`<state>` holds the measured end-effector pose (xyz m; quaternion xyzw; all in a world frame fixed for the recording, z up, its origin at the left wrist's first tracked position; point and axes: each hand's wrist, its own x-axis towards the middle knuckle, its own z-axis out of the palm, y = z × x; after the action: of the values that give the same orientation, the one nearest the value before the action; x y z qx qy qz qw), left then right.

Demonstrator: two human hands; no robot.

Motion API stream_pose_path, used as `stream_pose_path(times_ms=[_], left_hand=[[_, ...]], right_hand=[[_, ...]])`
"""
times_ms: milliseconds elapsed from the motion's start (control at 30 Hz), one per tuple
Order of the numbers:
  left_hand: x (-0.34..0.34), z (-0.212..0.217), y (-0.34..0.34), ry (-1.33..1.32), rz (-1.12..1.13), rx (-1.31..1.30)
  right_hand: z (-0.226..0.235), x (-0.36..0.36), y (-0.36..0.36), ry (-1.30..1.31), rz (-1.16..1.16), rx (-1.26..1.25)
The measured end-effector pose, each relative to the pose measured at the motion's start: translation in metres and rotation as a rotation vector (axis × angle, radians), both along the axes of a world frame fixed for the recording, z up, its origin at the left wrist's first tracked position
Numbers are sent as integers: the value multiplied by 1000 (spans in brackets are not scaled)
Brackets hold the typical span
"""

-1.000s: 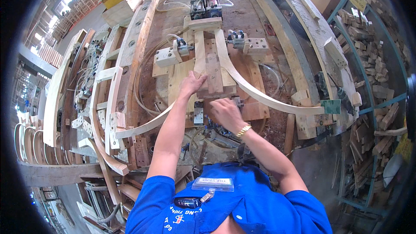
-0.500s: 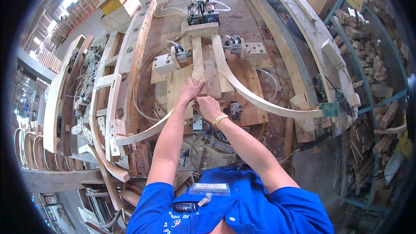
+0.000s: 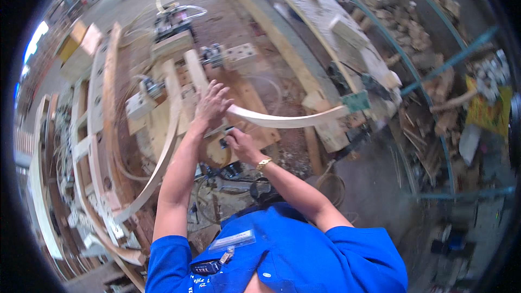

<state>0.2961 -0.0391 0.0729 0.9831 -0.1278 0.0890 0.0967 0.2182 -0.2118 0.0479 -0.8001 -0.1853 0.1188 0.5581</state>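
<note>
My left hand (image 3: pixel 213 103) lies over the right curved wooden piece (image 3: pixel 287 120), fingers spread, near where it bends outward. Just nearer to me, my right hand (image 3: pixel 242 145) is closed beside a small dark fitting at the jig's near end; what its fingers grip, if anything, is hidden. A matching left curved wooden piece (image 3: pixel 172 106) sweeps toward the lower left. Both pieces lie on a wooden jig (image 3: pixel 263 130), their far ends close together at a wooden stop block (image 3: pixel 172 43). Air-cylinder clamps flank them, one left (image 3: pixel 153 88) and one right (image 3: pixel 213 54).
A green block (image 3: pixel 355 101) sits at the right piece's outer end. Long timber rails (image 3: pixel 282 38) run along the right, wooden frames (image 3: pixel 81 146) along the left. Offcuts fill a blue metal rack (image 3: pixel 423 81). Air hoses (image 3: pixel 271 84) loop over the bench.
The whole view has swung, shifting the bench leftward in the picture. My left hand has moved from the left curved piece onto the right one. My right hand stays near the jig's near end.
</note>
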Motion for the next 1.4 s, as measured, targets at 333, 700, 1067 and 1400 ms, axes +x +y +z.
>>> stream_pose_path(times_ms=[333,700,1067,1400], left_hand=[[17,-16,2,-130,-252,212],[12,-5,-4,-205,-288,139],[-13,7,-16,51,-310,-70],[-9,3,-17,33,-316,-34]], right_hand=[[-24,-14,1,-155,34,72],[-22,-18,-8,-201,79,112],[86,19,-213,-592,-1041,135],[136,71,-306,-429,-626,-415]])
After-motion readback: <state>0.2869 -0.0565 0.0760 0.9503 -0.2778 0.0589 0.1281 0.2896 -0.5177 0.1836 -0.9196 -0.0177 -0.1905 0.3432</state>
